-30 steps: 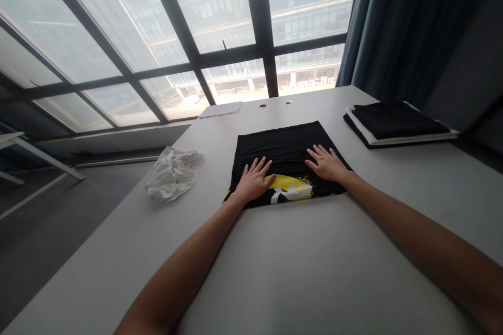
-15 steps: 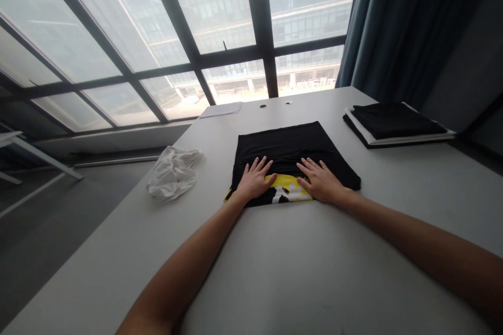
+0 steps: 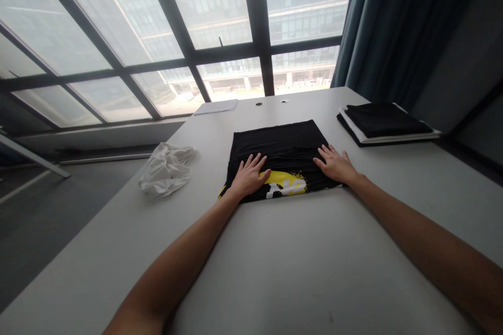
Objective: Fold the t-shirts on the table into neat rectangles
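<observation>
hands [image 3: 249, 177] w/ blk cloth [image 3: 277, 140] beneath

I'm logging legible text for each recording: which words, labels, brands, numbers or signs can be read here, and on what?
No text can be read.
Folded black garment: its yellow-and-white print may include lettering, but none is legible.
White paper near the window: too faint to tell whether anything is written.

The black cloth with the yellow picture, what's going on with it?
A person's left hand and right hand rest palm-down on a folded black garment with a yellow-and-white print, on a white table. The right hand is by its right edge. A crumpled white cloth lies left; a folded cloth stack lies right.
</observation>
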Motion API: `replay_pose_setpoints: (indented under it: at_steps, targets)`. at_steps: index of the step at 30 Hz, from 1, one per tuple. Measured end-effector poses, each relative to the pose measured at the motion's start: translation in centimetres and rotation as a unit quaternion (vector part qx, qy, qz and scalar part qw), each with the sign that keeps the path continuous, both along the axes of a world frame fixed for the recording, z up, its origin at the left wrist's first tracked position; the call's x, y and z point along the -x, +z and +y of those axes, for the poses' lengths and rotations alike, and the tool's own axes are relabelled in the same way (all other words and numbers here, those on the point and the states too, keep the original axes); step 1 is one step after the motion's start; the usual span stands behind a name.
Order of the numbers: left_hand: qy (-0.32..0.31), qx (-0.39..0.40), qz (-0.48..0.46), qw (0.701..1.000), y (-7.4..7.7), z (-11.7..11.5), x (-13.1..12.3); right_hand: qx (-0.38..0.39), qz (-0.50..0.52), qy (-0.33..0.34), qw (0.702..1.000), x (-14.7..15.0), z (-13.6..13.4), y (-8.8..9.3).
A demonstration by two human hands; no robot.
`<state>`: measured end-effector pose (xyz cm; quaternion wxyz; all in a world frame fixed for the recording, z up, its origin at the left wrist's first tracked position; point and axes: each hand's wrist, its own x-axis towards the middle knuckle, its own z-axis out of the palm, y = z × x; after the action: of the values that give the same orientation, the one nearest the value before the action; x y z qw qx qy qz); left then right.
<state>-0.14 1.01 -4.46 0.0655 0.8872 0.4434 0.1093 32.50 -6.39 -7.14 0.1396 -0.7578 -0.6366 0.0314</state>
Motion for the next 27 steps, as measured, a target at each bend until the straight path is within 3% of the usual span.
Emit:
replay_pose_setpoints:
  at_steps: [4,9,11,15,17,20,23,27]
  targets:
    - [-0.018,-0.061,-0.034,0.997,0.2,-0.5,0.2,-0.029,-0.024,-0.005,0.999,0.6,-0.6,0.6]
    - [-0.06,0.02,0.033,0.997,-0.1,-0.2,0.4,-0.153,-0.089,0.03,0.984,3.2,-2.1,2.1]
    - [-0.061,0.022,0.029,0.997,-0.2,-0.1,0.5,-0.148,-0.075,0.069,0.984,4.4,-2.4,2.1]
    - [-0.055,0.001,-0.016,0.998,0.0,-0.5,0.2,-0.053,-0.027,0.099,0.993,5.6,-2.1,1.0]
    - [-0.033,-0.028,-0.062,0.997,0.4,-0.7,0.1,-0.038,-0.006,0.094,0.995,5.5,-1.8,0.7]
    - [0.03,-0.064,-0.12,0.99,1.5,0.0,1.0,-0.109,0.028,0.063,0.992,4.1,-1.2,1.0]
    - [0.113,-0.1,-0.101,0.983,2.1,2.1,3.3,-0.186,0.054,-0.008,0.981,1.5,-0.2,1.6]
    - [0.186,-0.088,-0.065,0.977,1.2,5.3,6.5,-0.16,0.087,-0.059,0.981,-2.5,1.4,1.8]
